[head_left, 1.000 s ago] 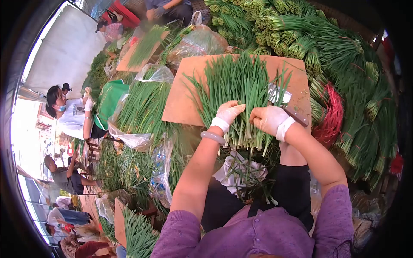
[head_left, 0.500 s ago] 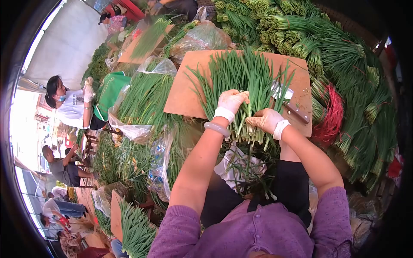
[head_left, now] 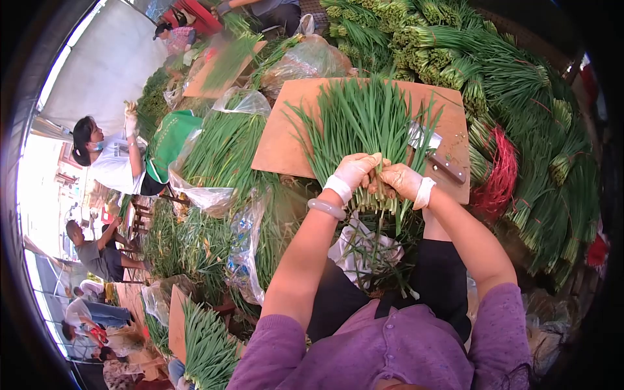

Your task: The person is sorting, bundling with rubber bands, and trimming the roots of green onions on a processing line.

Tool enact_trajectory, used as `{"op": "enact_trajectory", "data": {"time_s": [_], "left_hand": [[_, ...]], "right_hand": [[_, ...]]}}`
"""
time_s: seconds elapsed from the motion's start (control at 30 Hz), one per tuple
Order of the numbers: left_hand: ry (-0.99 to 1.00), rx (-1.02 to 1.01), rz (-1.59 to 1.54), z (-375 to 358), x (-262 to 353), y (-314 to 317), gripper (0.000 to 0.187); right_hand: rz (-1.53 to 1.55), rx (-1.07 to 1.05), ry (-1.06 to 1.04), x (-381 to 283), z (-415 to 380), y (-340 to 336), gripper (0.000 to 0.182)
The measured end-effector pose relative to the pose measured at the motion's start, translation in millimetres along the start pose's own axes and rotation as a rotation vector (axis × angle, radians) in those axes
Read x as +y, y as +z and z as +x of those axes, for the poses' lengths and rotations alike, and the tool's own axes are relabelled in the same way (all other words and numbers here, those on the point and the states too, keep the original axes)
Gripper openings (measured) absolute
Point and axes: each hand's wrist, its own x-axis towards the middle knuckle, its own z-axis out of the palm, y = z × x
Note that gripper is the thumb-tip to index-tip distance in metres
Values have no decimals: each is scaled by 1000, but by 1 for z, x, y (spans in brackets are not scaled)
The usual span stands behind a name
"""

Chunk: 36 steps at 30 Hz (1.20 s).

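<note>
A fan of garlic chives [head_left: 364, 123] lies across a tan board [head_left: 279, 146], leaves pointing away from me and pale stem ends toward me. My left hand [head_left: 354, 174], in a pale glove with a bangle at the wrist, is closed on stems near their lower ends. Just beside it my right hand [head_left: 403, 181], gloved too, pinches stems in its fingers. The two hands almost touch, and the fingertips are partly hidden among the stems. To the right, a knife [head_left: 447, 168] with a dark riveted handle rests on the board, its blade partly under the leaves.
Bundled chives [head_left: 520, 84] are heaped at the right, with red ties [head_left: 499, 172] near the board. Loose chives in a plastic bag [head_left: 214, 153] stand at left. A white bag [head_left: 354, 247] with trimmings lies below my hands. Co-workers, including a person in white [head_left: 117, 159], sit at left.
My right hand has moved up and left toward my left hand, and both are now close together on the stems. The co-worker in white has raised a gloved hand.
</note>
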Motion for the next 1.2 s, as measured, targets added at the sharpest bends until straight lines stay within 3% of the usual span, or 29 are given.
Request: {"op": "enact_trajectory", "data": {"time_s": [0.07, 0.13, 0.2, 0.3, 0.37, 0.4, 0.47, 0.5, 0.57, 0.6, 0.63, 0.67, 0.73, 0.8, 0.83, 0.87, 0.93, 0.97, 1.07, 1.13, 1.17, 1.2], "left_hand": [[-2, 22, -92, 0, -2, 3, 30], [61, 193, -142, 4, -2, 5, 25], [22, 192, -171, 4, -2, 2, 23], [30, 103, -113, -3, -1, 3, 21], [-11, 90, -417, -14, 6, 8, 21], [-12, 92, -417, -15, 5, 4, 21], [147, -45, -518, -14, 4, -11, 21], [152, -21, -570, -18, 13, -18, 25], [103, 77, -369, -21, 22, -36, 26], [97, 103, -261, -22, 24, -41, 27], [83, 150, -180, -26, 31, -39, 29], [83, 146, -180, -25, 29, -37, 29], [121, 235, -172, -16, 18, -34, 34], [124, 261, -191, -11, 10, -34, 35], [110, 273, -205, -11, 8, -33, 35], [95, 283, -219, -9, 5, -32, 35], [94, 280, -228, -7, -2, -31, 34], [82, 307, -268, -6, -4, -28, 33], [76, 342, -315, -2, -11, -17, 30], [37, 270, -258, 5, -23, -21, 25], [4, 252, -239, 7, -28, -21, 25], [-18, 243, -208, 7, -32, -23, 25]], "right_hand": [[-1, 47, -30, -4, -1, 7, 32], [-134, 126, 30, -5, -4, 11, 33], [-306, 229, -15, -11, -12, 17, 32], [-248, 188, -75, -9, -17, 16, 30], [-169, 140, -195, -3, -19, 17, 29], [-168, 139, -195, -5, -24, 21, 29], [-222, 171, -174, -14, -41, 32, 28], [-181, 117, -140, -11, -51, 40, 26], [-333, -127, -128, 6, -71, 57, 20], [-389, -195, 12, 22, -82, 68, 19], [-775, -115, -190, 64, -88, 80, 26], [-1022, -161, -83, 49, -101, 93, 33], [-1151, -112, -50, 61, -111, 101, 31], [-1213, -273, 48, 51, -97, 81, 37], [-1218, -183, 96, 30, -92, 70, 45], [-1221, -21, 14, 10, -90, 59, 40], [-1129, 353, -391, 16, -68, 28, 24], [-1066, 441, -347, 2, -54, 18, 18], [-1043, 507, -220, -21, -21, 5, 19], [-1181, 397, -160, -6, 10, 0, 19], [-1105, 473, -294, 8, 21, -5, 18], [-1102, 473, -294, 5, 23, -4, 18]]}}
